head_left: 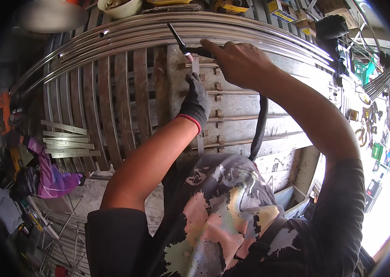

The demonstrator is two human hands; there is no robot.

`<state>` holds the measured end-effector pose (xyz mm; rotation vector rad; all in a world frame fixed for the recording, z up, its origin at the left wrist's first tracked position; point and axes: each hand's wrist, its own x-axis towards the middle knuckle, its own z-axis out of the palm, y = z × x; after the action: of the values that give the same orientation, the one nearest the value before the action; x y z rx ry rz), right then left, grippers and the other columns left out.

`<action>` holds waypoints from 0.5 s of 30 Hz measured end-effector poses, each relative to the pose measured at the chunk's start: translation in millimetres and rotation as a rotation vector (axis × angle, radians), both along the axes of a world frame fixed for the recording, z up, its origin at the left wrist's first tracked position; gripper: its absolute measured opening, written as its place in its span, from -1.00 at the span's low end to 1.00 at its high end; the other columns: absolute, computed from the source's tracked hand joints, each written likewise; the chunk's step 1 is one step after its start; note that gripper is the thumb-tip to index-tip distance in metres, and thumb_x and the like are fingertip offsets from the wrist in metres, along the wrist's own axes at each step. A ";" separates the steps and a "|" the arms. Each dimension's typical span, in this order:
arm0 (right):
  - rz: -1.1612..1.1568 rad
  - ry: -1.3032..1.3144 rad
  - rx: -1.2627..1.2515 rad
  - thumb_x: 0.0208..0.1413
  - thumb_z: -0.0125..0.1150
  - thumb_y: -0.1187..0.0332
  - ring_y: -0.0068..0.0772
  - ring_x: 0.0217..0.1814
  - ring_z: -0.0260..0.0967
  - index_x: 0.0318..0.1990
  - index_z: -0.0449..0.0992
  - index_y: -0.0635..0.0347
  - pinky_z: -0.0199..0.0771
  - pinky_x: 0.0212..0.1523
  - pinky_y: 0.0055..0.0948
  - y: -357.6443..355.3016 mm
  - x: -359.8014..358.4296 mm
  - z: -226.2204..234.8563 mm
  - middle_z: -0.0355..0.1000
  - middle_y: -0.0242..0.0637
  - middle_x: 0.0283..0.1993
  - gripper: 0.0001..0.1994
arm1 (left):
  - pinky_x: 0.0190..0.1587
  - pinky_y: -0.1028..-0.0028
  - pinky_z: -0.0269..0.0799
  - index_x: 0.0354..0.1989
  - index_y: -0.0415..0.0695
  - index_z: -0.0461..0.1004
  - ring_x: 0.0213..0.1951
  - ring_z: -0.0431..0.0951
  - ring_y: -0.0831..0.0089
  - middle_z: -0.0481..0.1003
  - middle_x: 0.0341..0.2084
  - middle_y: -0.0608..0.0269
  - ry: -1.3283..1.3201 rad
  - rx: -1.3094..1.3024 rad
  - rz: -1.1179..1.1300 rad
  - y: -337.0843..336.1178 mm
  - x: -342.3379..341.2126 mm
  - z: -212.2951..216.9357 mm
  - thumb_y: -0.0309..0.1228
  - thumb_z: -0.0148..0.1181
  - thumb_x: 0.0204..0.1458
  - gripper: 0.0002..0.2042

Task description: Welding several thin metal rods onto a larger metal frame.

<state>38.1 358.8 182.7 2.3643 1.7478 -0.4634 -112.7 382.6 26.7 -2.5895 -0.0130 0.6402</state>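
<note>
My right hand (241, 62), bare, is wrapped round the handle of a TIG welding torch (180, 42) with a long black back cap. The torch's pinkish nozzle points down at the upper end of a flat metal strip (195, 66). On that strip rests my left hand (197, 98), in a dark grey glove with a red cuff, its fingers closed at the strip just below the nozzle. Part of the grip is hidden by the glove. Thin metal rods (246, 118) run sideways across the pale metal plate (269, 104), held in small brownish clips (219, 98). A black hose (260, 124) hangs below my right forearm.
Long shiny metal tubes (135, 34) lie across the far side. Left of the plate are spaced metal slats (105, 99), with several short flat strips (70, 143) stacked on them. Small boxes (282, 11) stand at the far right. Purple cloth (54, 177) hangs at the left.
</note>
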 end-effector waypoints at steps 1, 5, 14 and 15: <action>0.012 -0.012 -0.030 0.30 0.14 0.42 0.15 -0.20 0.64 0.50 0.22 -0.07 0.61 -0.28 0.07 0.5 -0.1 -0.9 0.59 0.05 -0.29 -0.39 | 0.37 -0.32 0.08 0.40 -0.36 0.36 0.43 0.27 -0.27 0.24 0.44 -0.36 -0.025 0.002 0.005 -0.5 -1.8 -0.2 -0.20 -0.16 0.34 -0.42; 0.032 -0.011 -0.055 0.31 0.12 0.41 0.14 -0.20 0.64 0.49 0.23 -0.06 0.63 -0.27 0.07 -1.2 -1.5 -0.6 0.59 0.05 -0.30 -0.40 | 0.38 -0.29 0.10 0.39 -0.40 0.36 0.41 0.30 -0.27 0.26 0.42 -0.37 -0.078 0.022 0.010 -3.6 -6.2 1.7 -0.27 -0.17 0.34 -0.44; 0.045 -0.015 -0.035 0.23 0.14 0.49 0.16 -0.21 0.65 0.47 0.22 0.03 0.64 -0.29 0.08 0.6 -1.5 -4.2 0.61 0.08 -0.31 -0.37 | 0.38 -0.26 0.12 0.35 -0.43 0.40 0.37 0.35 -0.27 0.30 0.40 -0.37 -0.132 -0.033 0.031 -0.4 -8.5 -1.3 -0.29 -0.12 0.32 -0.46; 0.045 -0.015 -0.036 0.23 0.14 0.49 0.16 -0.21 0.65 0.47 0.22 0.03 0.64 -0.29 0.08 0.8 -1.6 -3.9 0.61 0.08 -0.31 -0.37 | 0.38 -0.26 0.13 0.34 -0.43 0.40 0.37 0.35 -0.27 0.31 0.39 -0.37 -0.137 -0.029 0.025 0.0 -8.2 -0.5 -0.29 -0.12 0.32 -0.46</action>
<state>36.5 359.6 178.8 2.2927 1.7670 -0.4657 -120.9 382.5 26.3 -2.6604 -0.0804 0.4737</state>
